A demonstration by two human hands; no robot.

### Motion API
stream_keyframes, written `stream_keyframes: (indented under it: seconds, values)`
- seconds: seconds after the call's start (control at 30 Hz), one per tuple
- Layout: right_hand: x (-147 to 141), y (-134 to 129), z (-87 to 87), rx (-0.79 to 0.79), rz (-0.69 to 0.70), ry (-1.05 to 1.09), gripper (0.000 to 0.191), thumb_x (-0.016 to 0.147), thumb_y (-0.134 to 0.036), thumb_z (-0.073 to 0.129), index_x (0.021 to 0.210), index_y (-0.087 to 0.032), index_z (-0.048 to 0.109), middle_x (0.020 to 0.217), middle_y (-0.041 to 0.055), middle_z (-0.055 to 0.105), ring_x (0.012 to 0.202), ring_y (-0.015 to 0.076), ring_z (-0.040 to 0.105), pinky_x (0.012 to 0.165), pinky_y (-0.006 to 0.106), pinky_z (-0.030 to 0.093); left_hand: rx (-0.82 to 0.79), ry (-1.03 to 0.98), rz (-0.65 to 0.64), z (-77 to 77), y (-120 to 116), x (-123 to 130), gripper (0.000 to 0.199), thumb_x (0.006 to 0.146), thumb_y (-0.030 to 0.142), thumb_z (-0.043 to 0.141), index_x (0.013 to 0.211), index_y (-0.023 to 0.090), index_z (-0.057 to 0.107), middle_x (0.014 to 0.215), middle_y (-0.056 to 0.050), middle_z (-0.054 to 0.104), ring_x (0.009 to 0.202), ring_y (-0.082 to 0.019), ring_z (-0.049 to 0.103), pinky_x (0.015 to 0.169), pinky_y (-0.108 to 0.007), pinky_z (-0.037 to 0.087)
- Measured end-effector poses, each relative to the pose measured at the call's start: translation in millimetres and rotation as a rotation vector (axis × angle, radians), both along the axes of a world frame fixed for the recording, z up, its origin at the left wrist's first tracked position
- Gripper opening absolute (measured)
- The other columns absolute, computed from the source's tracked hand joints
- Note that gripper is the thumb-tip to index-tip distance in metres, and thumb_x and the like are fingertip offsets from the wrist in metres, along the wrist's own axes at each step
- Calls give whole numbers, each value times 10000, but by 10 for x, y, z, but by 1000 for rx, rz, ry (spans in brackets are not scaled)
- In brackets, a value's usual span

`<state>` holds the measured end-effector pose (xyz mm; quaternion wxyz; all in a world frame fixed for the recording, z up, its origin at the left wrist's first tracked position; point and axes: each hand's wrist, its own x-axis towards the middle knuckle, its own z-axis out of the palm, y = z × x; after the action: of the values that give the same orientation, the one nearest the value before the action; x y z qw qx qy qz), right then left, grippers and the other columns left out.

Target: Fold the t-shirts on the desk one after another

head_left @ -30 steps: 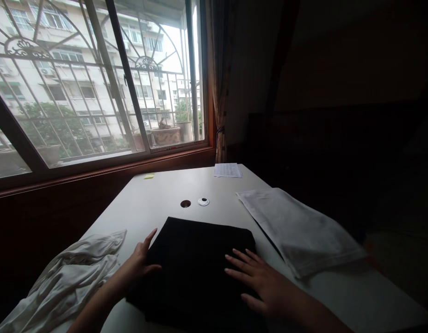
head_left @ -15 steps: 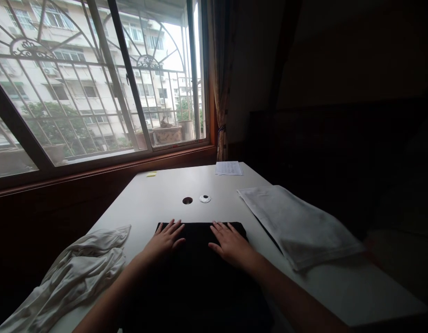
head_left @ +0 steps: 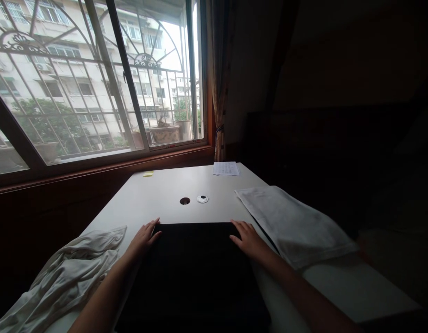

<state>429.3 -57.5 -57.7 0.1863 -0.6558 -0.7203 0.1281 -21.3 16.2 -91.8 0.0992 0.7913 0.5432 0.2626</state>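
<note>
A black cloth [head_left: 196,273] lies flat on the white table [head_left: 165,185], its far edge straight. My left hand [head_left: 143,237] rests at its far left corner, with the thumb on the cloth and the fingers spread along the edge. At the far right corner lies my right hand [head_left: 246,237], fingers apart, the thumb and fingertips touching the cloth. Neither hand is closed on anything. The near part of the cloth is very dark, so folds there cannot be made out.
Crumpled white cloth [head_left: 75,268] lies at the left edge. A folded white cloth [head_left: 293,226] is on the right. Farther back are papers [head_left: 226,169], a yellow note [head_left: 148,174], a round hole [head_left: 185,201] and a white cap [head_left: 202,199]. A window stands behind.
My hands have moved apart, from the top of the black cloth out to its far left and right corners. The view has shifted slightly.
</note>
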Motion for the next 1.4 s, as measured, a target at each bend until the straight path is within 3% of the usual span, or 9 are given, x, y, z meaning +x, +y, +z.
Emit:
stream_keyframes:
  seconds: [0.17, 0.37, 0.6, 0.77, 0.9, 1.03, 1.1, 1.2, 1.4]
  values:
    - [174, 21, 28, -63, -130, 308, 754, 780, -386, 713, 1464, -170, 483, 1311, 133, 639, 1218, 290, 592, 1030, 397, 461, 34, -218, -59, 64, -24, -23, 676, 903, 474, 608, 1514, 263, 409, 1213, -81, 652, 1189, -282, 607, 1085, -501, 447]
    - [150, 159, 262, -221, -114, 332, 399, 716, -393, 779, 1035, -166, 699, 1128, 122, 715, 1050, 307, 660, 875, 372, 512, -88, -515, -132, 139, -75, 49, 757, 882, 416, 643, 1549, 301, 306, 1140, -43, 546, 925, -196, 656, 871, -428, 582]
    - [-12, 391, 457, -238, -74, 424, 283, 803, -330, 698, 1026, -173, 625, 977, 71, 719, 877, 239, 679, 738, 310, 512, -66, -651, 16, 200, -82, 65, 845, 826, 410, 682, 1556, 323, 265, 1185, -47, 513, 872, -174, 645, 720, -349, 587]
    - [-415, 434, 720, 47, 15, 302, 303, 897, -302, 634, 1189, -228, 608, 1076, 64, 689, 949, 221, 645, 816, 327, 528, 83, -530, 254, 249, -95, -31, 861, 757, 417, 659, 1534, 245, 329, 1180, -71, 525, 795, -177, 620, 715, -402, 593]
    - [-874, 156, 800, 126, 186, 238, 337, 885, -343, 700, 1206, -256, 639, 1172, 61, 647, 1045, 222, 605, 905, 344, 516, 106, -418, 372, 282, -119, -98, 867, 721, 405, 620, 1516, 184, 355, 1114, -63, 526, 759, -189, 618, 815, -491, 589]
    - [-1193, -342, 671, 110, 824, 90, 395, 843, -546, 743, 1123, -273, 687, 1200, 29, 635, 1064, 200, 594, 925, 323, 491, 86, -368, 390, 285, -128, -119, 831, 726, 413, 597, 1491, 165, 388, 1110, -68, 529, 776, -204, 633, 896, -521, 566]
    - [-1249, -570, 587, 162, 975, -32, 527, 814, -652, 717, 1167, -263, 670, 1194, 40, 640, 1058, 222, 582, 920, 360, 479, 81, -360, 382, 275, -131, -118, 805, 734, 426, 599, 1475, 175, 412, 1123, -73, 536, 788, -212, 644, 909, -525, 561]
    - [-1227, -790, 493, 277, 945, -206, 533, 861, -591, 690, 1251, -235, 617, 1139, 59, 650, 1033, 255, 556, 856, 395, 470, 74, -358, 366, 254, -128, -115, 780, 767, 500, 596, 1460, 179, 432, 1156, -90, 555, 798, -222, 655, 916, -529, 553]
    - [-1075, -890, 339, 344, 763, -342, 90, 942, -222, 580, 1009, -206, 637, 981, 46, 647, 899, 225, 536, 775, 365, 433, -34, -413, 319, 388, -161, -153, 997, 699, 610, 672, 1520, 152, 338, 1210, -129, 576, 747, -207, 639, 869, -514, 562]
